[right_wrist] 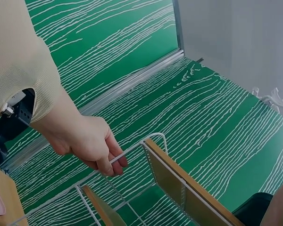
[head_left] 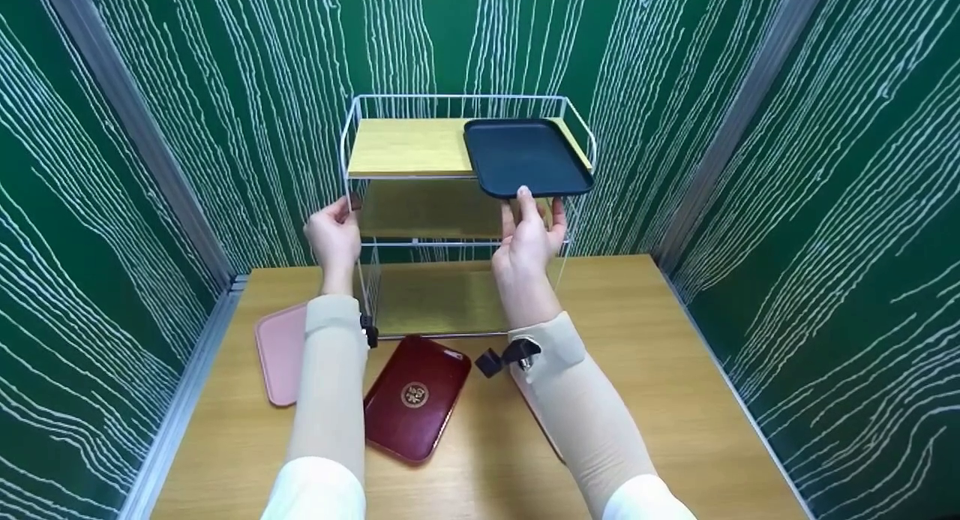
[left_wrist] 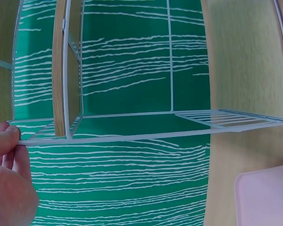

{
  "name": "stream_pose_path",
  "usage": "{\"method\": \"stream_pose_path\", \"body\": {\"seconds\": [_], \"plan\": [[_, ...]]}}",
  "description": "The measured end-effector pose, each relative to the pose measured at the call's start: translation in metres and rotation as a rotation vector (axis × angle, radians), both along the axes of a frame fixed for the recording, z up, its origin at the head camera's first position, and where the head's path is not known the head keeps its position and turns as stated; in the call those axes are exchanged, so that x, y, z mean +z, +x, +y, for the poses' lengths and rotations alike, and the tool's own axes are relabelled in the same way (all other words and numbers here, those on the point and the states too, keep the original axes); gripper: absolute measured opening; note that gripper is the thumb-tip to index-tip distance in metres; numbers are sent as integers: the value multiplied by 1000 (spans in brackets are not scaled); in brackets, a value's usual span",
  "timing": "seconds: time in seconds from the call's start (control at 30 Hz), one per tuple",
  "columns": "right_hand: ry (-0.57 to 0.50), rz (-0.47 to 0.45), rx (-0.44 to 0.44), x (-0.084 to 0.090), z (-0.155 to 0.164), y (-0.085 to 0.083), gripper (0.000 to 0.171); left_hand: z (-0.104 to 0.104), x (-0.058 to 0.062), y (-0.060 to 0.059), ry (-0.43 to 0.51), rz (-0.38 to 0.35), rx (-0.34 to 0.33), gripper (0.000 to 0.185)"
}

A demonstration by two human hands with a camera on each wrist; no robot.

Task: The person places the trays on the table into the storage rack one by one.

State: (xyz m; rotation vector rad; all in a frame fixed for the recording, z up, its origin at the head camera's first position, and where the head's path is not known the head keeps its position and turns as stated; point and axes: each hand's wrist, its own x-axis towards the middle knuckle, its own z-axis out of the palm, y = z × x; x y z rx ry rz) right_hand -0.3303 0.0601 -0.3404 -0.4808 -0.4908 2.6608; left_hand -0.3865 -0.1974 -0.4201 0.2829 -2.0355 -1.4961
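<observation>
A three-tier rack with a white wire frame point(head_left: 461, 96) and wooden shelves stands on the table. At its left side my left hand point(head_left: 334, 231) pinches the upright wire; the left wrist view shows thumb and fingers on that wire point(left_wrist: 155, 136). My right hand point(head_left: 529, 242) grips the near edge of a dark navy tray point(head_left: 529, 156), thumb on top and fingers beneath. The tray lies over the right part of the top shelf point(head_left: 409, 145), its front edge jutting past the shelf. In the right wrist view, only a corner of the tray point(right_wrist: 254, 207) shows.
On the wooden table point(head_left: 637, 340), a pink tray point(head_left: 281, 347) lies left, partly behind my left forearm. A dark red tray point(head_left: 416, 415) with a gold emblem lies between my arms. My right forearm hides most of another tray. Green patterned walls point(head_left: 847, 167) enclose the table.
</observation>
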Motion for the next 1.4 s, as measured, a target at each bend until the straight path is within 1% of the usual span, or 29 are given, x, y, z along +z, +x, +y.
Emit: {"method": "stream_pose_path", "body": {"seconds": [0.13,0.2,0.27,0.33,0.5,0.6,0.7,0.77,0.87,1.03,1.13,1.23,1.4], "plan": [[46,28,39,-1,1,1,71,1,0,0,11,-9,-6,31],[102,51,63,-7,2,3,74,1,1,1,15,-20,-9,31],[191,76,59,-16,3,4,78,1,1,2,18,-29,-9,31],[296,99,24,-26,5,6,84,1,2,2,17,-30,-9,30],[596,124,-115,-46,11,7,98,1,1,2,3,-16,-1,27],[735,123,-153,-49,13,6,105,1,1,1,12,-24,-2,27],[818,119,-165,-49,12,4,112,1,0,1,22,-26,-6,28],[856,112,-168,-50,12,3,115,2,-2,1,21,-19,-8,28],[889,106,-183,-49,12,-1,118,1,-1,1,13,-7,-8,28],[908,108,-254,-51,18,-2,115,3,-1,1,19,-17,-17,29],[917,121,-283,-49,22,-4,112,4,2,0,26,-16,-24,28],[921,129,-287,-44,23,-7,111,4,4,-1,25,-2,-32,28],[912,103,-272,-36,17,-7,114,3,3,1,36,21,-29,27]]}}
